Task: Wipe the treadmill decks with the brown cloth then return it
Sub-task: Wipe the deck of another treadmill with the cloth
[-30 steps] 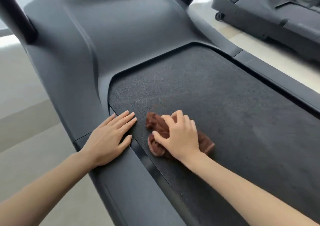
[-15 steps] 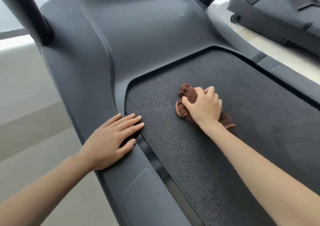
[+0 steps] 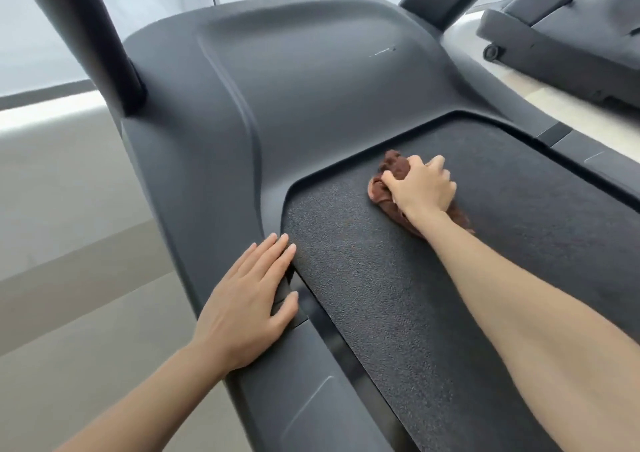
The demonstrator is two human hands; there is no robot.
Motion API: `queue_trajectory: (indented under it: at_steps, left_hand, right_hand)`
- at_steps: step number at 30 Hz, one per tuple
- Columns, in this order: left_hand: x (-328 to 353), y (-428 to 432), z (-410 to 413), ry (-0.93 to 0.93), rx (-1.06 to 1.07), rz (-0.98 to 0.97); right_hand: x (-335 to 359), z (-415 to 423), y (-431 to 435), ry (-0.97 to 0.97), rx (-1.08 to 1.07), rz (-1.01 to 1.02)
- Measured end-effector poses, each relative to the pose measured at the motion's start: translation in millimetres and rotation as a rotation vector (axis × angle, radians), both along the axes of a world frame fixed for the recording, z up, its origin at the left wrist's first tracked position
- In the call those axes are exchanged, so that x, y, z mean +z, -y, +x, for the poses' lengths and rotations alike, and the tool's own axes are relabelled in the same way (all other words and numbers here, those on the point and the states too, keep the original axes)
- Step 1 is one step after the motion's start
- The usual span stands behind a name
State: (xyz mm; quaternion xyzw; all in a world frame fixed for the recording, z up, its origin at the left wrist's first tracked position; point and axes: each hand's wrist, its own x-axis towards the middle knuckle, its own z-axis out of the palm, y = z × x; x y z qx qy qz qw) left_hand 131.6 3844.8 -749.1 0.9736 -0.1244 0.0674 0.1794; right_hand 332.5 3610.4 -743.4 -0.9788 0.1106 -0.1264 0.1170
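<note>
Moving up the belt (image 3: 363, 278) since a second ago, the right hand (image 3: 422, 188) and the cloth (image 3: 393, 167) are now sitting close to the curved front edge where the belt is meeting the hood (image 3: 311, 88). Earlier they were lying near the left rail (image 3: 304, 406), just beside the left hand (image 3: 246, 309). Only a thin strip of bare belt is remaining between the cloth's front end and the hood's lip. Open belt is stretching to the right of the hand as far as the right rail (image 3: 588, 153), and back toward the person on both sides of the forearm.

The right hand is pressing down on the cloth, fingers curled over it and gripping the bunched fabric. The cloth is lying crumpled with its long axis running diagonally: one end is pointing up and left toward the hood, the other is trailing down and right from under the wrist.

The left hand is resting flat and holding nothing, fingers straight and together, on the left rail where it is joining the hood, fingertips reaching the belt's edge. It is staying in the same spot as before. A post (image 3: 100, 36) is rising at the hood's far left, and a second treadmill (image 3: 554, 36) is standing at the upper right across a strip of floor (image 3: 502, 84).
</note>
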Motion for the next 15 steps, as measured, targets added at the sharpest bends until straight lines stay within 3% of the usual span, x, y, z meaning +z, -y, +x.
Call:
queue_trajectory:
  at_steps: [4,15]
  left_hand:
    - [0,2,7,0.039,0.187,-0.02]
    - [1,1,8,0.007,0.168,0.078]
  right_hand:
    - [-2,-19,-46,0.012,0.211,-0.056]
    - [6,-178,-19,-0.039,0.76,-0.028]
